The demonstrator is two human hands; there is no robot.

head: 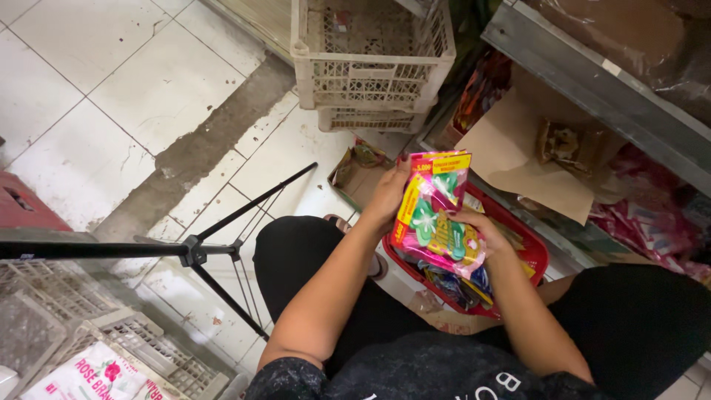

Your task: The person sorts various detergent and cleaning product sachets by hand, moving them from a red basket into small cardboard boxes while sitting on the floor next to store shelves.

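Both grips closed on glossy pink sachet packs (435, 211): left hand (386, 198) at the edge, right hand (480, 228) beneath, above a red plastic basket (535, 255) of shiny packets (455, 285). Beyond, stacked cream lattice crates (370, 67).

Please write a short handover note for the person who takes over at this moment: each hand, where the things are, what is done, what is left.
Left hand: holds the top and left edge of a stack of pink snack packets.
Right hand: grips the same stack at its lower right side.
The stack is held above a red basket, which sits on the floor beside the metal shelf.
Done: some packets already lie in the basket.
Left: the stack is not yet put down.
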